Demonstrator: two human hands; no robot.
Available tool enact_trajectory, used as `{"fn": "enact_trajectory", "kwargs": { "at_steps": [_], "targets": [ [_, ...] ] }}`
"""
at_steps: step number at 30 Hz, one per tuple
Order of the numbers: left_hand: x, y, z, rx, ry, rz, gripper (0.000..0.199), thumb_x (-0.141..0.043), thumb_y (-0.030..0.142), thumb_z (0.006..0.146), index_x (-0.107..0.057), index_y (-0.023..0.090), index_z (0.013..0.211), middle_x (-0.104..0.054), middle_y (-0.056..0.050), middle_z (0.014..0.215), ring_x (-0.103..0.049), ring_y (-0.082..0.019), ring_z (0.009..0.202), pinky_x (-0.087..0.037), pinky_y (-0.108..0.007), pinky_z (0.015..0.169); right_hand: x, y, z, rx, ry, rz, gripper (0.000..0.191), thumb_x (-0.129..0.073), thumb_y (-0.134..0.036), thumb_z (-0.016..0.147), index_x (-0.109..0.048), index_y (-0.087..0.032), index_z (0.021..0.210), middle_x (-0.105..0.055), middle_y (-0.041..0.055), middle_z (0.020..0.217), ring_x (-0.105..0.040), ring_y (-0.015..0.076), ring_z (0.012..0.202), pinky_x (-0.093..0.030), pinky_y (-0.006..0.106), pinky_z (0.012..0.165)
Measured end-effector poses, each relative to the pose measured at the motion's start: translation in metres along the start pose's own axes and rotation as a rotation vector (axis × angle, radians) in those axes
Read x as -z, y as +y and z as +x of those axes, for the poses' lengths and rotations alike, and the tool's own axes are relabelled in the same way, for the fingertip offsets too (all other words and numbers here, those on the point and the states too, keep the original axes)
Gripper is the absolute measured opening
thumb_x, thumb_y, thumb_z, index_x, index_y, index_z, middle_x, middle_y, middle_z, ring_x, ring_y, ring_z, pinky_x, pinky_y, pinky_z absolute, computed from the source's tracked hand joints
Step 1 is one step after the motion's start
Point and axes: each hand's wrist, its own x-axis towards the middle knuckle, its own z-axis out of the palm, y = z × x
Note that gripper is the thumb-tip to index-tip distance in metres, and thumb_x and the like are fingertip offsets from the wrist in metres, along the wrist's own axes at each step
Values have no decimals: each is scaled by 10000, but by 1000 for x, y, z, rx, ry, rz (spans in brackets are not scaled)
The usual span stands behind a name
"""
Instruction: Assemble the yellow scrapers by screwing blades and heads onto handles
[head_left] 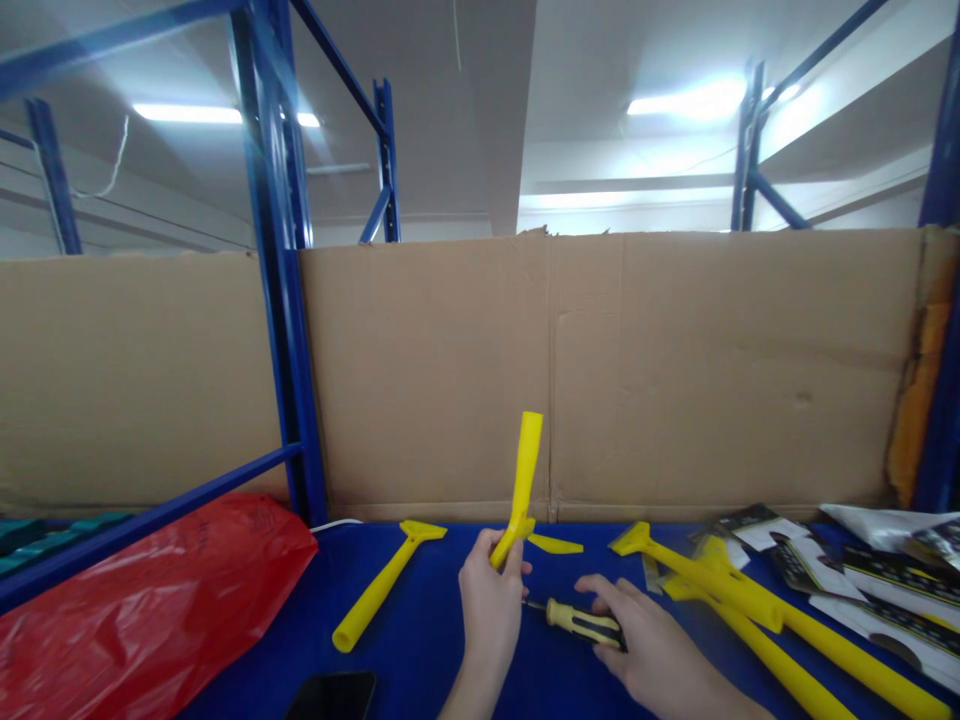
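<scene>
My left hand point(491, 595) is closed around the head end of a yellow plastic scraper point(526, 470), its tubular handle pointing up. A flat yellow piece point(556, 545) shows just right of that head; whether it is attached I cannot tell. In my right hand point(645, 635) is a screwdriver point(585, 622) with a cream and black handle, lying nearly level. Its shaft points left toward my left hand's fingers, which hide the tip. Another yellow scraper point(379, 590) lies on the blue table to the left.
Several long-handled yellow scrapers point(750, 595) lie at right, near black and white packaging cards point(885, 600). A red plastic bag point(172, 610) and a dark phone point(332, 695) are at left. Cardboard point(435, 380) walls the back of the blue table point(420, 660), between blue posts point(281, 300).
</scene>
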Motion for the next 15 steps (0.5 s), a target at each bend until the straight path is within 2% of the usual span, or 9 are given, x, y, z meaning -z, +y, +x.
{"fn": "enact_trajectory", "kwargs": {
  "at_steps": [3, 5, 8, 10, 11, 13, 15],
  "targets": [
    [0, 5, 0, -18, 0, -36, 356, -682, 495, 662, -645, 144, 713, -628, -21, 566, -611, -177, 548, -443, -224, 442, 1, -2, 2, 36, 48, -24, 437, -570, -69, 700, -625, -252, 1093, -685, 54, 954, -677, 198, 882, -535, 283, 788],
    [1, 7, 1, -41, 19, -86, 388, -673, 523, 668, -662, 137, 716, -650, -31, 606, -611, -177, 590, -459, -229, 499, 5, -5, 4, 93, 135, -56, 323, -575, -116, 746, -649, -243, 1033, -694, 55, 928, -677, 201, 854, -547, 288, 761],
    [4, 11, 3, -77, 65, -154, 454, -609, 595, 706, -630, 141, 694, -613, -11, 590, -564, -143, 558, -440, -216, 504, 15, -8, 6, 233, 385, -163, 211, -550, -193, 825, -659, -222, 1003, -693, 81, 948, -660, 228, 904, -539, 341, 806],
    [5, 14, 3, -78, 62, -186, 493, -571, 643, 712, -584, 153, 665, -551, 13, 544, -523, -119, 503, -419, -207, 471, 21, -8, 6, 311, 543, -262, 255, -569, -253, 831, -639, -209, 1073, -680, 113, 1024, -635, 270, 972, -514, 422, 858],
    [5, 16, 2, -68, 39, -197, 503, -557, 659, 714, -565, 158, 660, -525, 23, 525, -510, -112, 477, -411, -204, 454, 22, -8, 6, 338, 582, -306, 314, -593, -273, 816, -618, -205, 1122, -667, 128, 1077, -620, 294, 1007, -502, 459, 872],
    [3, 20, -1, -42, -39, -212, 503, -535, 664, 729, -551, 163, 680, -492, 39, 494, -496, -104, 430, -396, -200, 427, 23, -8, 5, 387, 552, -362, 421, -622, -267, 785, -571, -216, 1200, -645, 131, 1157, -600, 313, 1056, -495, 484, 877],
    [-1, 23, -5, -28, -120, -214, 489, -535, 652, 738, -534, 168, 672, -455, 55, 467, -464, -91, 387, -373, -195, 401, 21, -8, 5, 416, 453, -364, 416, -577, -200, 802, -556, -235, 1216, -668, 100, 1133, -625, 276, 1022, -518, 431, 848]
  ]
}}
